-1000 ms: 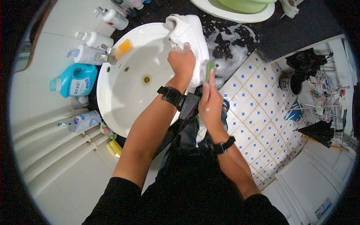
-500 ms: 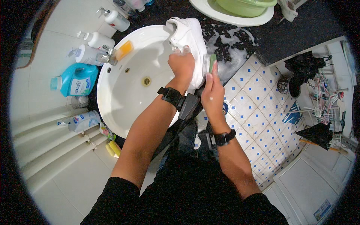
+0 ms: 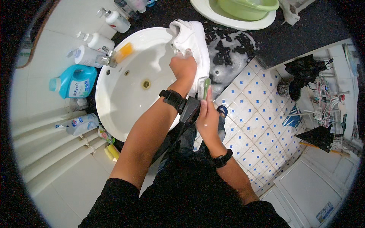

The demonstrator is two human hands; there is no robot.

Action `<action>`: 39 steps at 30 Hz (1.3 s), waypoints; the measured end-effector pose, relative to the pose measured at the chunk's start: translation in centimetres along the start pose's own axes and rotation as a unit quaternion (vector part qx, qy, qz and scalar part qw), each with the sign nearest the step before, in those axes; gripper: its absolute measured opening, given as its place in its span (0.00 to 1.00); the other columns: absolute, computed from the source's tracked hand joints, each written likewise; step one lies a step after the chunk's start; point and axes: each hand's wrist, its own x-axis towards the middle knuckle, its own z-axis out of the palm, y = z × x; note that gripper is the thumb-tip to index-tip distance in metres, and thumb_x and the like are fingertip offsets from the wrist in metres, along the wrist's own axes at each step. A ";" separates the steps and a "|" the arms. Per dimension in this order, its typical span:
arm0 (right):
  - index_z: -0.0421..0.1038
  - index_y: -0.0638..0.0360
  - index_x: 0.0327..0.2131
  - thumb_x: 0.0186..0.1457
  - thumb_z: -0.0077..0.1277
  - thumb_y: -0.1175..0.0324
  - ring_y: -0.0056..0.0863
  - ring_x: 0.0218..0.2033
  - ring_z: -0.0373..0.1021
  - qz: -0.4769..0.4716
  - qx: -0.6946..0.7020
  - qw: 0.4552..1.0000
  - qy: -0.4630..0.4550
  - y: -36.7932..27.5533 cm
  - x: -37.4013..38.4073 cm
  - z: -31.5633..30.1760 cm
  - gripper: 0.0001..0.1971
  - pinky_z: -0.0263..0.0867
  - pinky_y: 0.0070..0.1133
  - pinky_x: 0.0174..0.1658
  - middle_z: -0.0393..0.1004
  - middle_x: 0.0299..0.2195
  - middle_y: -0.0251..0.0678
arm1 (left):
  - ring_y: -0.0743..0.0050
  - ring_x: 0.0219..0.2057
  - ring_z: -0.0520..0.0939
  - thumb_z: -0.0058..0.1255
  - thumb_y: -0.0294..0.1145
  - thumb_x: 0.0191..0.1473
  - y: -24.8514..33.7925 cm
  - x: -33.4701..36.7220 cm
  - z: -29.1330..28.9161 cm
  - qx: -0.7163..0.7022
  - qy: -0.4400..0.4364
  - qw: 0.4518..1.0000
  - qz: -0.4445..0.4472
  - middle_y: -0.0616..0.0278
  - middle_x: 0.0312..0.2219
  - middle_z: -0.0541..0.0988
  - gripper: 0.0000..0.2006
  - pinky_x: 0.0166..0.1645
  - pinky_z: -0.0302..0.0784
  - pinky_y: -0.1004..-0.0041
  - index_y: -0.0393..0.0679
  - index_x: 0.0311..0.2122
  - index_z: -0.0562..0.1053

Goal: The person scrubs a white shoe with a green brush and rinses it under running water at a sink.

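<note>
White all over, a low-cut shoe [image 3: 199,41] is held across the right-hand rim of a glossy, white, oval ceramic basin [image 3: 108,117], with its opening turned toward the far end of that rim. It is gripped by the bare left hand [image 3: 183,67], whose fingers are curled against the shoe; how far they are tucked inside cannot be told. A small green-backed brush with pale bristles [image 3: 206,87] is gripped in the closed fingers of the right hand [image 3: 208,119]. Its bristled side is turned to the shoe's near right side; whether contact is made cannot be told. Dark bands are worn on both wrists.

White, bubbly foam [image 3: 234,60] is spread over the glossy black countertop [image 3: 285,45], between the basin's right rim and the edge above the tiled floor [image 3: 262,121]. At the countertop's far edge, a round, pale green plastic tub [image 3: 247,9] is carried by a broad white oval dish [image 3: 213,13]. Along the basin's left rim, a translucent orange block [image 3: 124,52] is seated beside a silver metal tap [image 3: 110,60], and a bulky turquoise plastic bottle [image 3: 78,81] is stood near the wall.
</note>
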 end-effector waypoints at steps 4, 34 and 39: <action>0.50 0.55 0.60 0.61 0.37 0.70 0.51 0.27 0.72 0.013 0.028 1.000 -0.002 -0.8 4.4 -0.2 0.24 0.66 0.29 0.28 0.70 0.27 0.60 | 0.39 0.32 0.79 0.50 0.38 0.50 -0.6 0.4 0.5 -0.042 0.008 0.999 -0.004 0.35 0.26 0.77 0.17 0.39 0.72 0.58 0.28 0.29 0.74; 0.60 0.63 0.54 0.61 0.34 0.61 0.56 0.34 0.69 -0.125 -0.104 0.979 -0.122 1.0 25.5 2.2 0.22 0.64 0.39 0.39 0.71 0.31 0.59 | 0.36 0.27 0.76 0.47 0.42 0.52 1.4 0.1 -0.6 0.156 -0.077 0.981 0.084 0.34 0.21 0.73 0.21 0.36 0.70 0.55 0.29 0.22 0.72; 0.53 0.62 0.58 0.61 0.34 0.66 0.55 0.35 0.69 -0.062 -0.032 0.975 -0.211 0.7 18.6 -0.9 0.22 0.65 0.35 0.38 0.69 0.34 0.62 | 0.37 0.28 0.77 0.47 0.41 0.52 -0.7 0.7 -0.5 0.154 -0.065 0.977 0.129 0.33 0.21 0.73 0.20 0.35 0.71 0.56 0.28 0.26 0.73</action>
